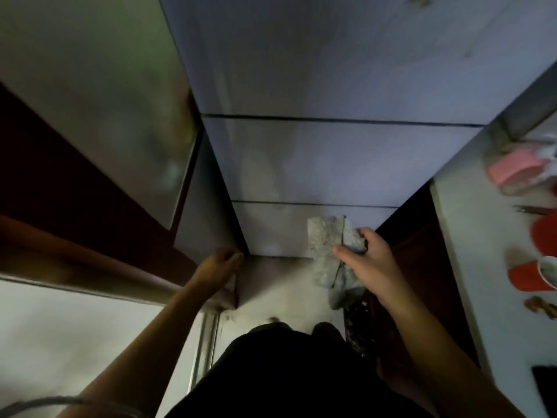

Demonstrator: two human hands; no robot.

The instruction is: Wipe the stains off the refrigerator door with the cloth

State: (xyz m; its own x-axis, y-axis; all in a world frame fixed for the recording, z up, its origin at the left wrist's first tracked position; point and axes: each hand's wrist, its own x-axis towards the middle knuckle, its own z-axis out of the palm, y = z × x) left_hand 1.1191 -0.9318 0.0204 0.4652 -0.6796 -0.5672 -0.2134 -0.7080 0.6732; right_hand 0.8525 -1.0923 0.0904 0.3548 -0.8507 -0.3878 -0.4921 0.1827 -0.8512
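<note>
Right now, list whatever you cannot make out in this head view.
- Stains on the refrigerator door: head view, motion blur and dim light leave only faint smudges.
- Left hand: head view, blurred; its grip cannot be told.
- Cloth: head view, partly covered by the right hand holding it.
- Red cups on the counter: head view, cut by the right edge.
</note>
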